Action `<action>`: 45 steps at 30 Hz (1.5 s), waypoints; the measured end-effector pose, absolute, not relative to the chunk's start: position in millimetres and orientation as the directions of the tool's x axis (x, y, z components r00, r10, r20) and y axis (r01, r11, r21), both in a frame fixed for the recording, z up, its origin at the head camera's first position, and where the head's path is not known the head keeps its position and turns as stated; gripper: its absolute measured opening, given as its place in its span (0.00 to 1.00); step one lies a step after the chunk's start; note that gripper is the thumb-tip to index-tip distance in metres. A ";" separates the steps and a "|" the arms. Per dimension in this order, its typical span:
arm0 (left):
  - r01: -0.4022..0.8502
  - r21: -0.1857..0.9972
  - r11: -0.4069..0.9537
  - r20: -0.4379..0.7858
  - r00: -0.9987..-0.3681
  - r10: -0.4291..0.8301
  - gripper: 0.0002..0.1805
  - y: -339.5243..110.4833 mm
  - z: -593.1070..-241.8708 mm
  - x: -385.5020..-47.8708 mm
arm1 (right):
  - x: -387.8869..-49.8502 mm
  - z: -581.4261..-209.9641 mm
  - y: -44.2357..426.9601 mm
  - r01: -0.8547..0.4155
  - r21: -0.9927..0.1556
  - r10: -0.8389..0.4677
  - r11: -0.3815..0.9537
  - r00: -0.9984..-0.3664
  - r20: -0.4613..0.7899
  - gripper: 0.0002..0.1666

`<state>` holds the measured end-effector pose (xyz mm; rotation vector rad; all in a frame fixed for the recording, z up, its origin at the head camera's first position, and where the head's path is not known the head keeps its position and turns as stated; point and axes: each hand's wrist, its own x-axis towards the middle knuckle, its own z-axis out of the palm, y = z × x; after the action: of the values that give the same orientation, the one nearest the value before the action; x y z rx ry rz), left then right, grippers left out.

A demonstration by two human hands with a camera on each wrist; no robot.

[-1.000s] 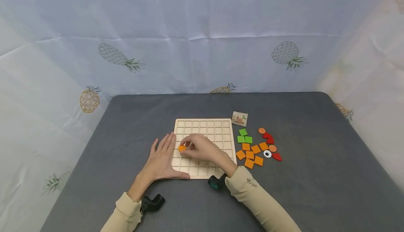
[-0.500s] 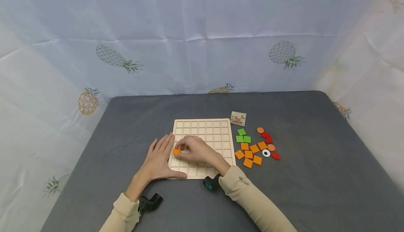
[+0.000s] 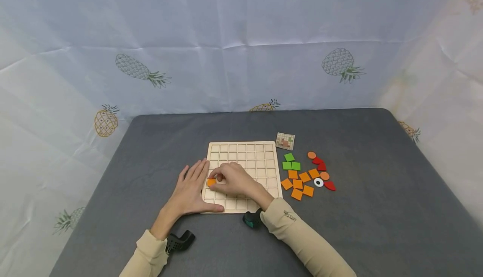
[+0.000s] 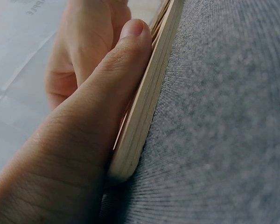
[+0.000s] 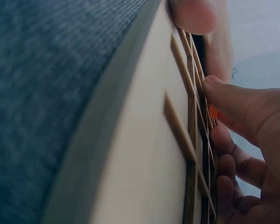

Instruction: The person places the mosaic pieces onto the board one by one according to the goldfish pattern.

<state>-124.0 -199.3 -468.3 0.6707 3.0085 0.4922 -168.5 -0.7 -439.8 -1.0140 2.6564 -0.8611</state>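
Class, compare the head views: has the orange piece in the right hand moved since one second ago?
Yes: against the grid board, the orange piece in the right hand has moved left and slightly nearer the person.

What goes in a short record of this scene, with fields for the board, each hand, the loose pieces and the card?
Board: wooden, gridded, on the table
Left hand: rests along the board's left edge, thumb at the near edge
Right hand: pinches an orange tile at the board's left side
Loose pieces: seven orange squares, three green squares, two orange discs, three red pieces, one white ring, right of the board
Card: beside the board's far right corner
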 end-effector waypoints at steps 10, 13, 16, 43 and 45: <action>0.410 0.298 0.862 0.049 -0.909 0.415 0.79 -198.5 -470.7 -124.8 | -167.1 -439.3 -1.6 -0.543 -0.583 -0.638 0.605 -0.768 0.054 0.17; 0.409 0.298 0.863 0.049 -0.909 0.414 0.79 -198.5 -470.4 -124.7 | -166.2 -438.6 -1.4 -0.538 -0.589 -0.636 0.603 -0.770 0.052 0.17; 0.407 0.296 0.864 0.046 -0.910 0.413 0.80 -199.0 -469.9 -124.6 | -165.7 -438.3 -1.1 -0.537 -0.589 -0.635 0.604 -0.771 0.052 0.17; 0.420 0.263 0.868 0.037 -0.904 0.426 0.86 -195.8 -467.0 -122.7 | -166.3 -439.6 -0.5 -0.579 -0.571 -0.682 0.583 -0.730 0.045 0.21; 0.410 0.274 0.870 0.036 -0.908 0.417 0.84 -194.4 -467.0 -122.3 | -167.6 -439.3 -0.2 -0.573 -0.579 -0.684 0.580 -0.729 0.037 0.21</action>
<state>-122.3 -194.4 -467.0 0.6661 3.0142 0.4332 -167.6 -0.2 -439.3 -1.0539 2.6187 -0.8572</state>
